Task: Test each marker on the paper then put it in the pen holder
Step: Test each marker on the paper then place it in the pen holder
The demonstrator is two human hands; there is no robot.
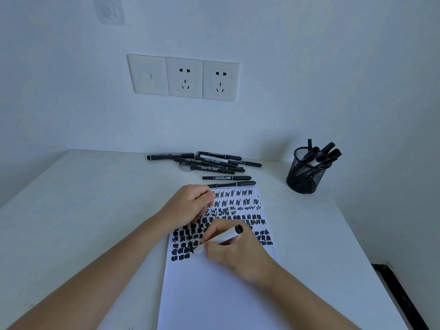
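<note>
My right hand [240, 254] grips a white-barrelled marker [226, 236] with a black end, its tip down on the paper [214, 294] at the lower edge of the black scribbles. My left hand [190, 206] rests on the paper's upper left with its fingers curled; whether it holds a cap is hidden. The sheet's upper half carries several rows of black test marks. A pile of black markers [214, 163] lies at the back of the table, and two single markers [227, 178] lie just above the paper. A black mesh pen holder [304, 175] at the right holds several markers.
The white table [83, 210] runs up to a white wall with a switch and two sockets [184, 78]. The table's right edge drops to a dark floor strip [402, 298]. Bare tabletop lies left of the paper and between paper and holder.
</note>
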